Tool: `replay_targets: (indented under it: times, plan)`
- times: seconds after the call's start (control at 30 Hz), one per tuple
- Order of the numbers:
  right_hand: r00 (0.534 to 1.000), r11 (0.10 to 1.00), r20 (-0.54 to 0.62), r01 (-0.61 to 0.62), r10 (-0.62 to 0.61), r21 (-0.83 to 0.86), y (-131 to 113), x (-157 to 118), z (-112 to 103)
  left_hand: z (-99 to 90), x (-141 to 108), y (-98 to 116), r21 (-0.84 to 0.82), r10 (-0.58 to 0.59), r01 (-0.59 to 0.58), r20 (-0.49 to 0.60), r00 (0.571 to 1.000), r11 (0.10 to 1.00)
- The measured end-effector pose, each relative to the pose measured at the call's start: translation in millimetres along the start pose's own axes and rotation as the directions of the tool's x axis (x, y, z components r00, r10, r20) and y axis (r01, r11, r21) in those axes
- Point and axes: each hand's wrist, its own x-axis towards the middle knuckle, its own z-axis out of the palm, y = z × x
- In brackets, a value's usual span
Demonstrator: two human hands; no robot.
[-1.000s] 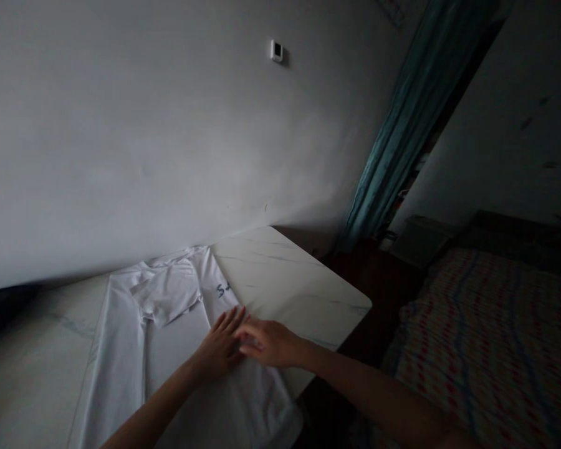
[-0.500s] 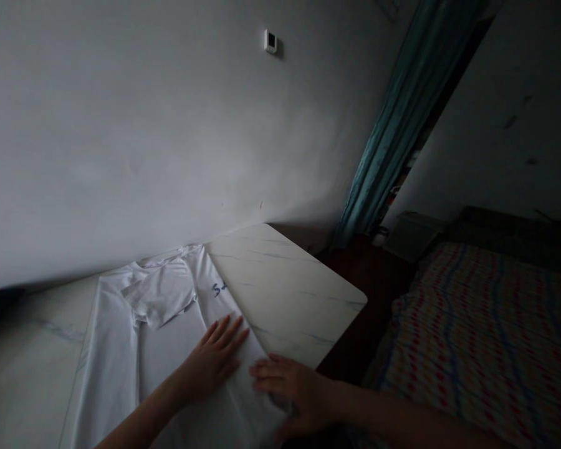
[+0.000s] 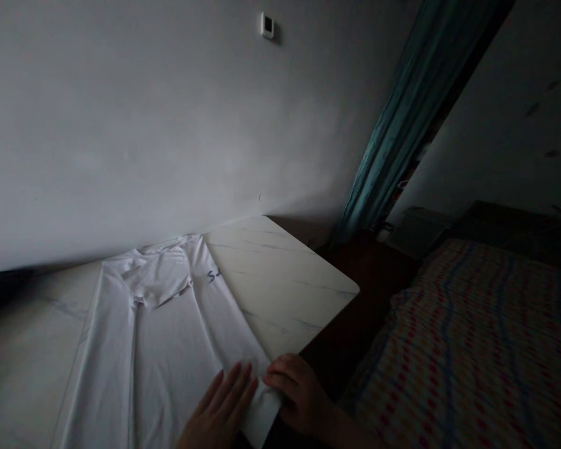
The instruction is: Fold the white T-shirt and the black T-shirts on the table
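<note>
A white shirt [image 3: 163, 349] lies spread on a marble-patterned table, its sides folded inward and its collar end towards the wall. Dark blue marks show on its right-hand folded strip. My left hand [image 3: 224, 405] rests on the lower right part of the shirt, palm down with the fingers stretched out. At the shirt's right edge, by the table's side, my right hand [image 3: 299, 393] has its fingers curled and pressed on the fabric. Its thumb is partly hidden in shadow. Small creases run through the cloth between the hands.
The table [image 3: 280, 274] stands against a pale wall [image 3: 168, 125] with a small white device [image 3: 267, 26] on it. A dark item [image 3: 4, 290] lies at the far left. On the right are a teal curtain [image 3: 388, 137] and a bed with a patterned cover [image 3: 449, 337].
Both hands have moved down the shirt, nearer to me. My right hand's fingers have curled in at the cloth's edge. The view has shifted slightly.
</note>
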Motion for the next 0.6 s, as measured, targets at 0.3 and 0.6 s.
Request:
replay_targets:
  times: [0.3, 0.6]
  plan:
    - [0.863, 0.935, -0.366, -0.349, 0.349, 0.068, -37.7, -0.9, 23.6, 8.3, 19.8, 23.7, 0.137, -0.047, 0.075, -0.199, 0.979, 0.988]
    - [0.973, 0.978, -0.18, -0.168, 0.145, -0.122, -30.2, -32.4, 15.3, -6.8, 12.3, 6.3, 0.107, 0.13, -0.114, -0.152, 0.98, 0.988]
